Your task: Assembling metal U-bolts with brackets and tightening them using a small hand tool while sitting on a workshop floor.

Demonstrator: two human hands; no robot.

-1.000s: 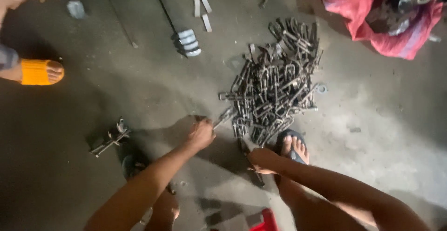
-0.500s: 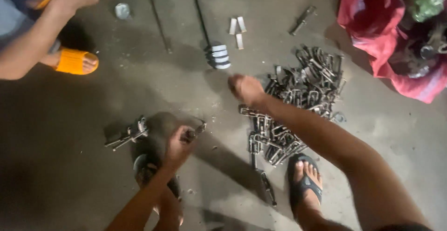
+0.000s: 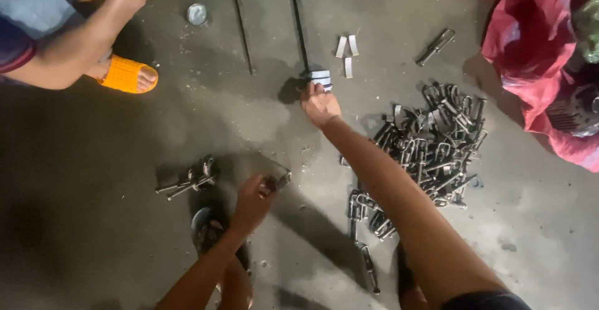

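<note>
My right hand [image 3: 319,103] reaches far forward over the concrete floor and closes on a stack of small flat metal plates [image 3: 322,78] at the end of a thin dark rod [image 3: 297,23]. My left hand [image 3: 252,196] is low near my sandalled foot, gripping a small metal U-bolt clamp [image 3: 279,181]. A big heap of the same metal clamps [image 3: 430,144] lies to the right of my right forearm. A few assembled clamps [image 3: 187,182] lie left of my left hand.
Another person's arm [image 3: 87,35] and orange sandal [image 3: 126,74] are at the top left. Three loose flat plates [image 3: 347,51], a single bolt piece [image 3: 435,46], a second thin rod [image 3: 241,23], a round metal lid [image 3: 197,14] and a red bag [image 3: 530,54] lie around.
My right hand has left the clamp heap and stretched forward to the stack of plates. My left hand has drawn back with a clamp in it. The view has shifted forward.
</note>
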